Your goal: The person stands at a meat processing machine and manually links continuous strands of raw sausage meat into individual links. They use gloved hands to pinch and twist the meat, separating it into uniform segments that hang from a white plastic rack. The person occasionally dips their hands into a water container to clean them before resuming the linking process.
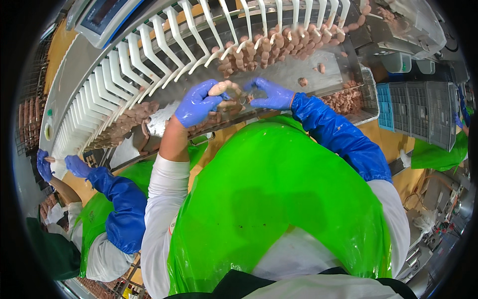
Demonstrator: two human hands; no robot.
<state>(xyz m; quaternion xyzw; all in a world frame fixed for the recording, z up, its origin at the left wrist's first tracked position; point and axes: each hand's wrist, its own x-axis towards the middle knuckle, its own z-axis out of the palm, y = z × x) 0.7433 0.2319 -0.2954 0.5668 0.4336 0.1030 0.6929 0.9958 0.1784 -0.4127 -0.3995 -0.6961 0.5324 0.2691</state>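
Observation:
My left hand point(195, 105), in a blue glove, is closed on a short string of pale pink sausage links point(218, 89). The links curve over its fingertips and hang above the metal trough. To the right, my blue-gloved right hand point(274, 94) has its thumb and fingers apart, slightly blurred, with nothing plainly held. Between the hands, some dangling part of the string is too blurred to make out. Beyond them, linked sausages point(259, 55) hang in loops from a curved row of white hooks point(169, 42).
The metal trough point(294, 70) holds a few loose pieces, and a clear bin point(369, 94) with meat bits stands at its right. Grey and blue crates point(418, 109) are stacked farther right. At the left, a co-worker's gloved hands point(77, 166) are near the hooks.

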